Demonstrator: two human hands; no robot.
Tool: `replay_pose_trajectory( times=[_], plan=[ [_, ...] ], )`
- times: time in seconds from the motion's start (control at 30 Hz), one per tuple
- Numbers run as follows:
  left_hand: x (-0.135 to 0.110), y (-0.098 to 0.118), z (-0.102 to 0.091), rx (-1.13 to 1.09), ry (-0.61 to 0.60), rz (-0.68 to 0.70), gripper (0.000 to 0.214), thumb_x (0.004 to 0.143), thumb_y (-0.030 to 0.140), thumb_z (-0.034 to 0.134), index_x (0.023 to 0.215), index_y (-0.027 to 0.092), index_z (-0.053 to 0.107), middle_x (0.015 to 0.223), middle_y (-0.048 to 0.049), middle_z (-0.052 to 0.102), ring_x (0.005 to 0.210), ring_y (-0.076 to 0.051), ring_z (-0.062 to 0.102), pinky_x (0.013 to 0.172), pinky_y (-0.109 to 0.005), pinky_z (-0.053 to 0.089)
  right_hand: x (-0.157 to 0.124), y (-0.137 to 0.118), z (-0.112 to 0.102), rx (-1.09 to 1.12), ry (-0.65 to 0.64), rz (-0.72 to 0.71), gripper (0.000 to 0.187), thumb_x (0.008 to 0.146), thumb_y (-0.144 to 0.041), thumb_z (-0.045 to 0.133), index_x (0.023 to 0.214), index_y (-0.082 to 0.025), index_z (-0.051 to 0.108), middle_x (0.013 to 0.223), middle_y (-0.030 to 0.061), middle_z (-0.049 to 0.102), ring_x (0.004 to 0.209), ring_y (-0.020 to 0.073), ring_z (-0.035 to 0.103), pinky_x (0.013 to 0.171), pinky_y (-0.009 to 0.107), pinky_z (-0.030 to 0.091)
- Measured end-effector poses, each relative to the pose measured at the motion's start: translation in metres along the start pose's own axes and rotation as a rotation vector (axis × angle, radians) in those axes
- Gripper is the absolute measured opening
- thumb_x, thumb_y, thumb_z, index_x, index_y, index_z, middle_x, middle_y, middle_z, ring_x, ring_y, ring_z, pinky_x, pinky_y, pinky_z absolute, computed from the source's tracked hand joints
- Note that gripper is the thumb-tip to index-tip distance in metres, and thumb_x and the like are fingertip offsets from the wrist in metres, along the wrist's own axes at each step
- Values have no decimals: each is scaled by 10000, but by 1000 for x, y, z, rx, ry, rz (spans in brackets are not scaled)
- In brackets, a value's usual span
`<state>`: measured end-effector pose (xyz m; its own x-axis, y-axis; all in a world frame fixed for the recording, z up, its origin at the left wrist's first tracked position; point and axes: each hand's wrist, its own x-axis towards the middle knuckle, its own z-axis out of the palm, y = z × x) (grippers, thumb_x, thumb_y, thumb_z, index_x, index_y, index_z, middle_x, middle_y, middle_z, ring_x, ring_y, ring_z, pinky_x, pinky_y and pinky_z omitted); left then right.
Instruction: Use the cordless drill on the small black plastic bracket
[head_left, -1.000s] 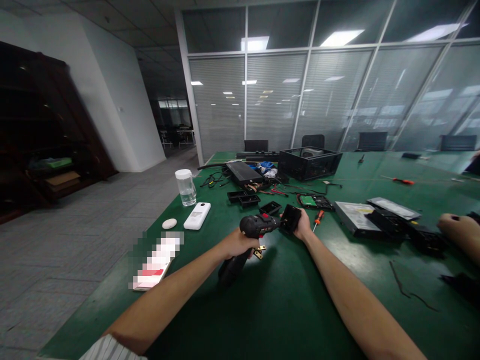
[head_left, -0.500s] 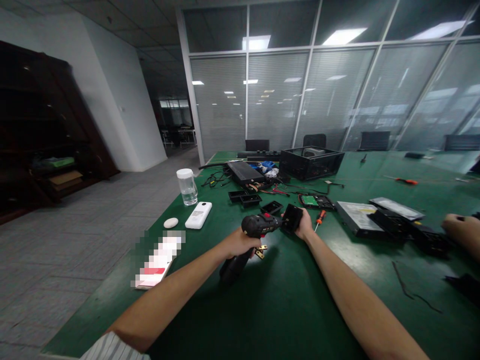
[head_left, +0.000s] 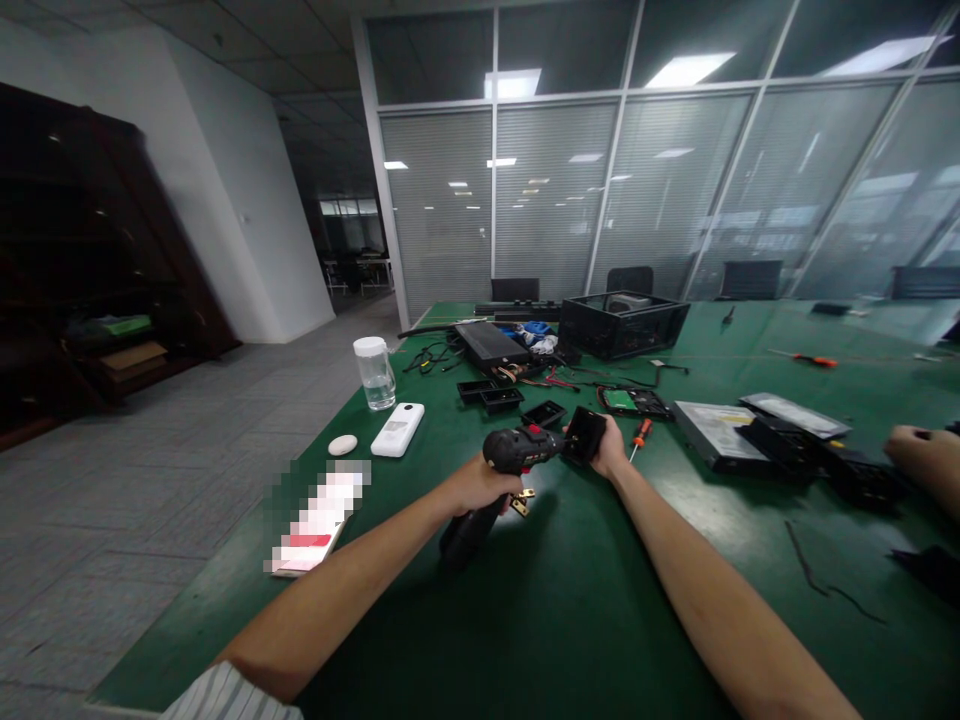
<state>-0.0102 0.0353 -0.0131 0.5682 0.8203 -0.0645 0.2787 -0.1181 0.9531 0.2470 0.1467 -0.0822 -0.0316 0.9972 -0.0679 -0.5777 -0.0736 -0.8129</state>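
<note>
A black and red cordless drill (head_left: 512, 450) is gripped by its handle in my left hand (head_left: 482, 487). Its nose points right, at a small black box-shaped plastic part (head_left: 585, 435); whether the bit touches the part I cannot tell. My right hand (head_left: 609, 447) is closed around the right side of that part and holds it tilted above the table. Small brass-coloured metal pieces (head_left: 521, 503) show just below the drill. Several similar black parts (head_left: 544, 415) lie behind. An orange-handled screwdriver (head_left: 642, 436) rests right of my right hand.
On the green table (head_left: 420, 650) stand a lidded water jug (head_left: 374, 375) and a white device (head_left: 398, 430) at left. A black open case (head_left: 624, 325) and cables are at the back. Metal drives (head_left: 724, 437) lie at right, near another person's hand (head_left: 926, 457).
Almost nothing differs. Both hands, the drill and the black part keep their places, with only a slight shift of the camera view.
</note>
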Motion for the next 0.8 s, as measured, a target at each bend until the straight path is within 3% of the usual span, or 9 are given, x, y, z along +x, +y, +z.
replay_pose_trajectory(
  times=[0.4,0.6,0.8],
  plan=[
    [0,1,1,26,14,22,277,646,201,519,886,91,603,475,7,528,413,-98,448,457,-223,351,-1,-1,1,9,-8,-2,344,722,-398,329,767,-165,578,607,71,627,529,209,583,487,330,459],
    [0,-1,1,17,28,-27,181,641,223,530,744,93,602,469,0,524,420,-99,455,451,-218,346,-1,-1,1,16,-5,1,360,724,-392,326,800,-151,583,625,73,629,531,203,582,490,325,461],
    [0,-1,0,15,21,-16,181,643,217,529,761,99,598,479,1,528,422,-99,462,449,-217,353,1,0,-1,8,1,-7,369,720,-391,323,800,-141,582,631,84,629,527,212,583,493,341,463]
  ],
)
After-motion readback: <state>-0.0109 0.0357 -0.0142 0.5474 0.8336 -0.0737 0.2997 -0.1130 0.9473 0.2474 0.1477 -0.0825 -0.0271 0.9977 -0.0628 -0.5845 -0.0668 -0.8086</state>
